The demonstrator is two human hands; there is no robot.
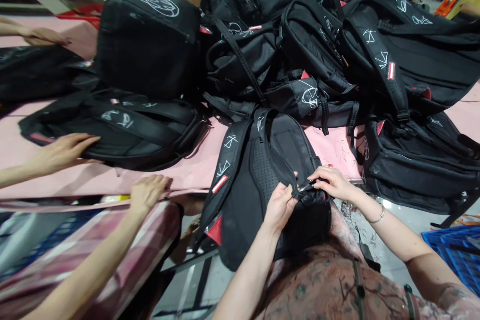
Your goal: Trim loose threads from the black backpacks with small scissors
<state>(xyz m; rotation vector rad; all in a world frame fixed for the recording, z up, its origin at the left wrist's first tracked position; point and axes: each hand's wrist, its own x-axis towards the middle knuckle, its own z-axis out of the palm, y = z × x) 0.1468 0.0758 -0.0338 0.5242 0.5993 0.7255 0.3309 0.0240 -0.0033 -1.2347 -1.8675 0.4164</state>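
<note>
A black backpack (247, 200) with white line drawings and red tabs leans over the table's front edge against my lap, its straps facing up. My left hand (279, 205) is closed on the lower end of its shoulder strap (279, 160), thumb and fingers pinching the webbing. Close beside it, my right hand (333, 183) grips a pair of small thread snips (308, 186). Their metal blades point left at the strap end, near my left fingertips. Fingers partly cover the handles.
More black backpacks (243, 50) are heaped across the pink-covered table (187, 177). To my left a co-worker's hands (148, 192) rest by another backpack (150, 132); a further person's hand (45, 36) is beyond. A blue crate (455, 245) stands low at right.
</note>
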